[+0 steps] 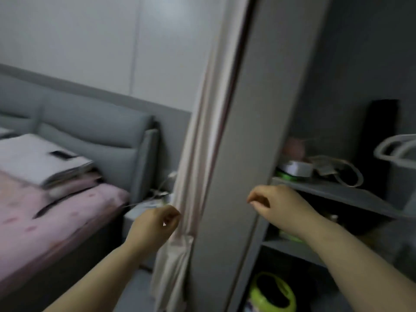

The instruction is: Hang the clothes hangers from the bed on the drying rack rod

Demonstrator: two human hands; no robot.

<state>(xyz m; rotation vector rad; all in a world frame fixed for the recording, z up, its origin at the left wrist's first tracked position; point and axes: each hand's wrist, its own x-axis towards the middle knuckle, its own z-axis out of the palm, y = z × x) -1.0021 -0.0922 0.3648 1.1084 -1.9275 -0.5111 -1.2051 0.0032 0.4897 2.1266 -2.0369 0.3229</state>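
The view is blurred by motion. The bed (67,212) with a pink sheet lies at the left, and a thin dark hanger-like shape (58,203) rests on it near a folded white blanket (38,158). Pale grey hangers (396,149) show at the right edge. No rack rod is visible. My left hand (155,224) hovers in front of a pale curtain (193,176), fingers loosely curled with nothing in them. My right hand (276,203) is raised before the grey wardrobe panel (247,154), also loosely curled and holding nothing.
Grey shelves (333,192) on the right carry a small box, a cable and other small items. A green round container (272,293) sits on the floor below. A bedside table (144,210) with cables stands between the bed and the curtain.
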